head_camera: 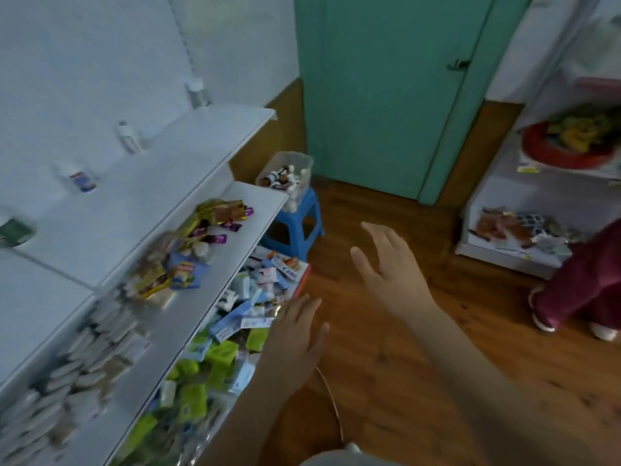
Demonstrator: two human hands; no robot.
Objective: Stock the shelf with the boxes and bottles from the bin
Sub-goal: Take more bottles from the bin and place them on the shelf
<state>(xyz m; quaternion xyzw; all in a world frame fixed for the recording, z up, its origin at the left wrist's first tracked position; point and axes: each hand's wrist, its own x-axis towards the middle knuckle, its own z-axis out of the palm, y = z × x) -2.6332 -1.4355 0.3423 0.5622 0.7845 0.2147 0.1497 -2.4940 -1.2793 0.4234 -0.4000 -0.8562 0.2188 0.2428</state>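
Note:
A clear plastic bin [295,163] with small bottles and boxes inside stands on a blue stool [297,227] at the far end of the white shelf unit [215,149]. The top shelf carries three separate bottles [129,136] along the wall. My left hand [295,334] hangs with straight fingers over the lowest shelf's heap of green and blue packets [221,351], holding nothing. My right hand [389,264] is spread in the air above the wooden floor, empty, well short of the bin.
The middle shelf holds snack packets [208,223] and rows of pale packs [67,381]. A green door [386,95] stands behind the stool. A second white shelf [524,237] is at the right, with a person's dark red trouser leg [581,284] beside it.

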